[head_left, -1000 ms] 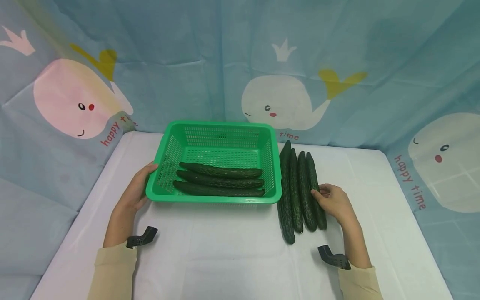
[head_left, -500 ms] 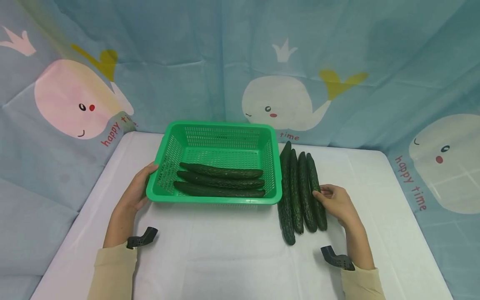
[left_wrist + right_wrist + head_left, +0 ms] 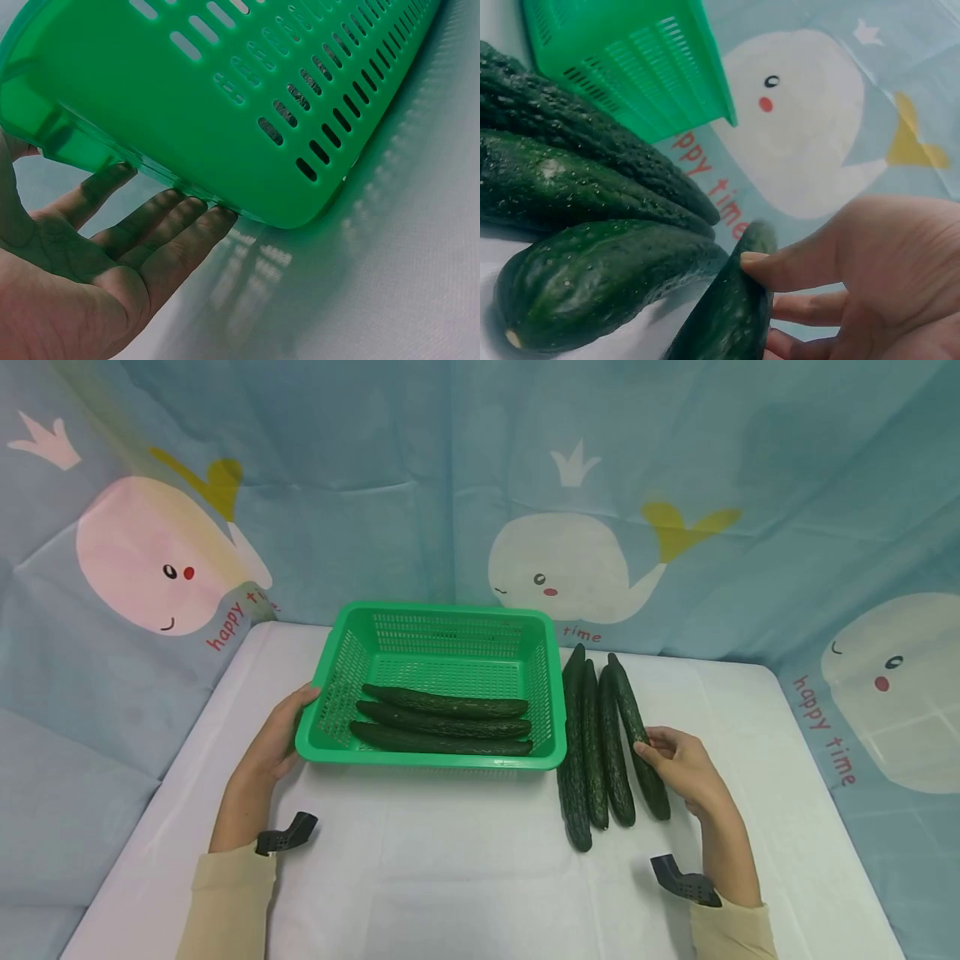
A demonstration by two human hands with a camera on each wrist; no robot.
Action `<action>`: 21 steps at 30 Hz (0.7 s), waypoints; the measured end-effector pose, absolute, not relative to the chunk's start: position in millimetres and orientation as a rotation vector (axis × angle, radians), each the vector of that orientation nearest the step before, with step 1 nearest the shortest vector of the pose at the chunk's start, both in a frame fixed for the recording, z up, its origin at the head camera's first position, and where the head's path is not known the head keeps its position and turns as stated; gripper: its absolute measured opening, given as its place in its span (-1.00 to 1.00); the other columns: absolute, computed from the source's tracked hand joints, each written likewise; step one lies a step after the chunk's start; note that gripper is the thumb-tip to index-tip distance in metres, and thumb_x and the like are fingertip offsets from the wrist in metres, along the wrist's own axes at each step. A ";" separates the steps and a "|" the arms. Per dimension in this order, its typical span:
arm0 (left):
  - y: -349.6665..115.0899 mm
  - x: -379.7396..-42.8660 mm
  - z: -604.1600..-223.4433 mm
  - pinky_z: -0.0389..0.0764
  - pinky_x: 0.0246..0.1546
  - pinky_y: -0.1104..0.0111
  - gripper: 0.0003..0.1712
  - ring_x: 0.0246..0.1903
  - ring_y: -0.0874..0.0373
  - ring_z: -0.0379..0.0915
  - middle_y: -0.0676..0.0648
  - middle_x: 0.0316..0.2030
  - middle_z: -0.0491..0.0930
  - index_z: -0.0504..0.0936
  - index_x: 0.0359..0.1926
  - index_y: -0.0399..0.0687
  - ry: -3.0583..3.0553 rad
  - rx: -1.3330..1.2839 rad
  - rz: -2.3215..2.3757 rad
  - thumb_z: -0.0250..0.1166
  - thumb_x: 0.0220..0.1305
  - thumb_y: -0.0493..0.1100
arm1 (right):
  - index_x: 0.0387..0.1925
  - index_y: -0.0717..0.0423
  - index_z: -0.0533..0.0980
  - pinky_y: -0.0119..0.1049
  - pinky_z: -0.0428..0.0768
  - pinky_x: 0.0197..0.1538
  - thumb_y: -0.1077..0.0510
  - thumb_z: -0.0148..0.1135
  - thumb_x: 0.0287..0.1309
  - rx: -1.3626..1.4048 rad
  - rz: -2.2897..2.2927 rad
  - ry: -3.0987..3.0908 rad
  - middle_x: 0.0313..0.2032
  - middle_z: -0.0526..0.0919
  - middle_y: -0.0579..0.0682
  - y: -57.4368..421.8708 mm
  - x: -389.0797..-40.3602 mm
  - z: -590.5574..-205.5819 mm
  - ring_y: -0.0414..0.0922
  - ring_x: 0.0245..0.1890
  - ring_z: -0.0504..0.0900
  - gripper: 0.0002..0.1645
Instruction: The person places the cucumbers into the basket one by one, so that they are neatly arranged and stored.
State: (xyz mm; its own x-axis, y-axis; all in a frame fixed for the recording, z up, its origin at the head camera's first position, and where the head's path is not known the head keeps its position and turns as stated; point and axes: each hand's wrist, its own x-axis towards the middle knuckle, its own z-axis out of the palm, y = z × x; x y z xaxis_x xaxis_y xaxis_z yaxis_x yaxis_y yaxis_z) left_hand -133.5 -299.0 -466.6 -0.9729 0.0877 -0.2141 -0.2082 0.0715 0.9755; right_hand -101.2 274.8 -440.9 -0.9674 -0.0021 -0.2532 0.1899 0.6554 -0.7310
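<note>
A green plastic basket [image 3: 431,760] stands on the table with three cucumbers [image 3: 442,703] lying lengthwise along its near side. My left hand [image 3: 279,735] holds the basket's left end; in the left wrist view its fingertips [image 3: 225,214] touch the outer wall, the thumb mostly hidden. Right of the basket, three cucumbers [image 3: 594,743] lie side by side. A fourth, the rightmost cucumber [image 3: 637,727], is pinched by my right hand [image 3: 682,764] between thumb and fingers. It slants away from its neighbours at the near end. In the right wrist view that cucumber [image 3: 727,311] looks tilted.
White cloth covers the table [image 3: 450,860]. A blue curtain [image 3: 420,485] with whale prints hangs behind and at both sides. Black wrist mounts [image 3: 287,835] show on both forearms. The basket's right wall stands close beside the leftmost loose cucumber [image 3: 575,777].
The rightmost cucumber has swung out, its near end moving right and its far end slightly left, as my right hand shifted a little right. My left hand stays on the basket.
</note>
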 end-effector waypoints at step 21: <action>-298.3 -135.0 -466.8 0.71 0.10 0.57 -0.11 0.13 0.46 0.55 0.10 0.29 0.39 -0.11 0.71 -0.17 2.073 -0.110 2.041 -0.09 0.67 0.23 | 0.50 0.23 0.39 0.20 0.65 0.23 -0.10 0.25 0.52 0.073 -1.352 2.802 0.39 0.50 0.34 254.7 -94.7 -410.7 0.30 0.33 0.52 -0.27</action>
